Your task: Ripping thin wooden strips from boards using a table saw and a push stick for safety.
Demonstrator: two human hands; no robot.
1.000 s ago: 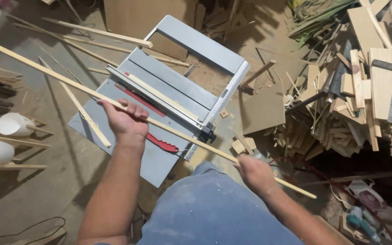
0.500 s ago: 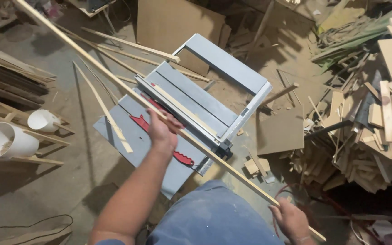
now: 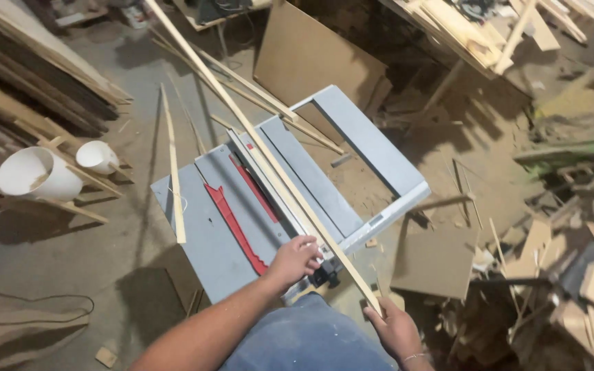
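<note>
A long thin wooden strip [image 3: 269,161] runs from the top of the view down across a grey table saw [image 3: 207,240] to my right hand [image 3: 397,330], which grips its near end. My left hand [image 3: 297,257] rests on the strip at the saw's near edge, beside the rip fence [image 3: 269,189]. A red insert plate [image 3: 235,223] marks the blade slot, left of the strip. A second, shorter strip [image 3: 173,165] lies over the saw's left side.
Two white pipe sections [image 3: 39,175] lie on the floor at left, beside stacked boards [image 3: 29,82]. A brown board panel [image 3: 314,62] leans behind the saw. Offcuts and scrap wood [image 3: 558,275] pile up at right. A flat panel [image 3: 438,264] lies near the saw.
The strip has swung more lengthwise along the fence. My left hand slid nearer along it to the saw's near edge, and my right hand kept hold of its end.
</note>
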